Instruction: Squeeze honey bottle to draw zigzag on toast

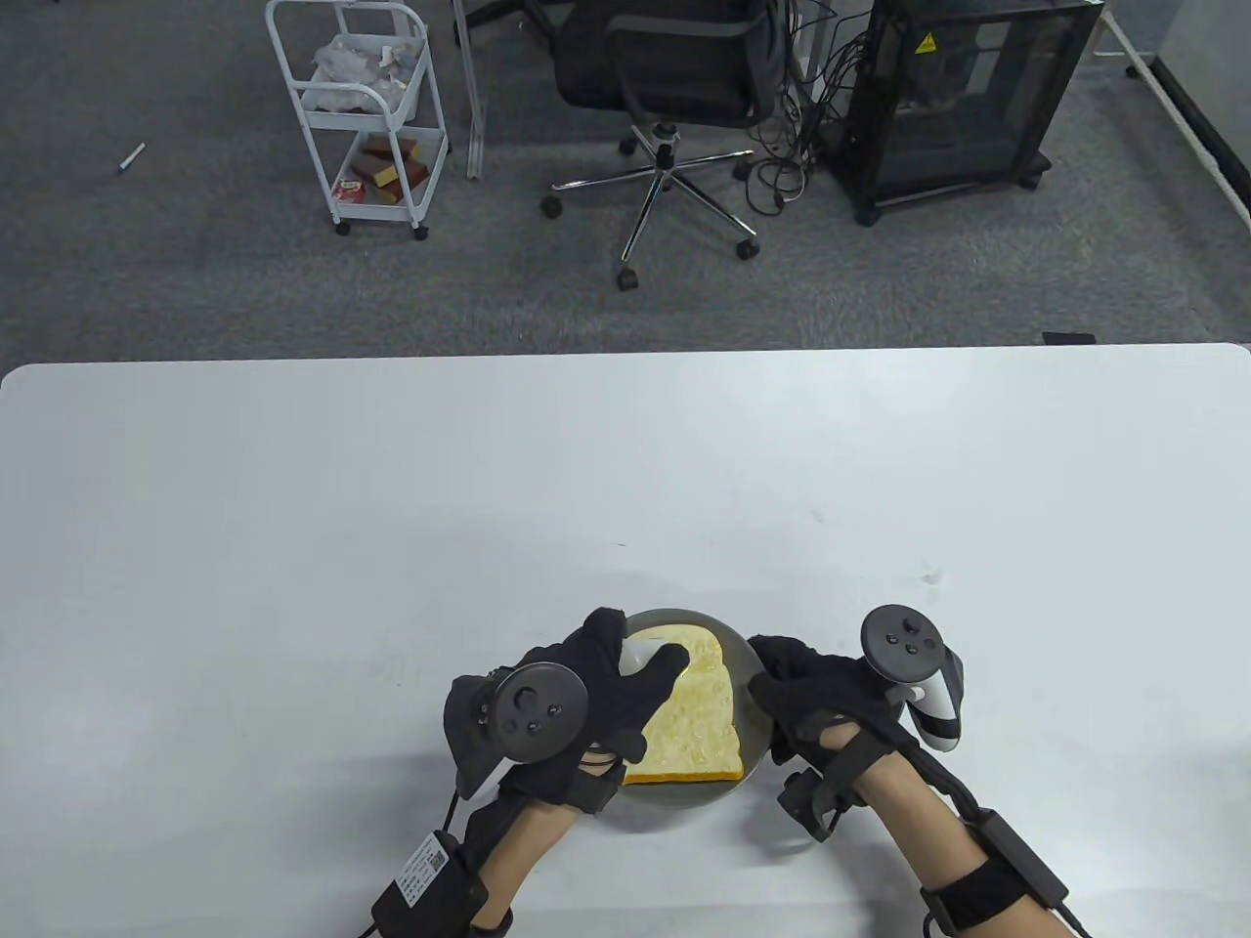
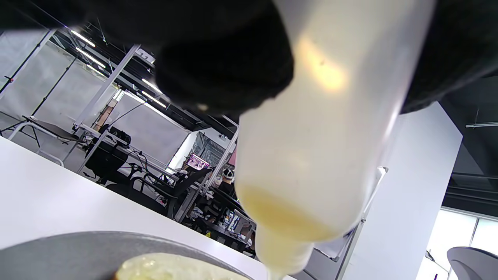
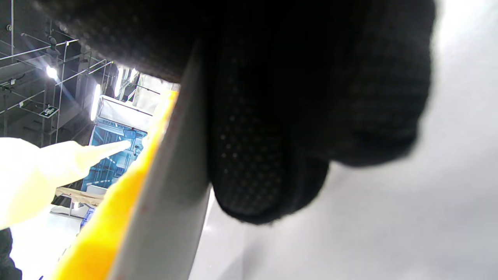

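Note:
A slice of toast [image 1: 692, 718] lies on a grey plate [image 1: 745, 666] near the table's front edge. My left hand [image 1: 596, 689] grips a translucent squeeze bottle [image 1: 640, 651] of honey over the toast's far left corner. In the left wrist view the bottle [image 2: 311, 155] is tipped nozzle down, honey pooled at the neck, above the toast [image 2: 175, 268] and plate [image 2: 78, 249]. My right hand [image 1: 797, 699] holds the plate's right rim. In the right wrist view my fingers [image 3: 268, 155] press the grey rim [image 3: 171, 202], with the toast's yellow crust [image 3: 116, 210] and the bottle's nozzle [image 3: 58, 163] to the left.
The white table [image 1: 391, 508] stretches wide around the plate. Beyond its far edge stand a white cart [image 1: 366, 107], an office chair [image 1: 674, 88] and a black cabinet [image 1: 963, 98] on the grey carpet.

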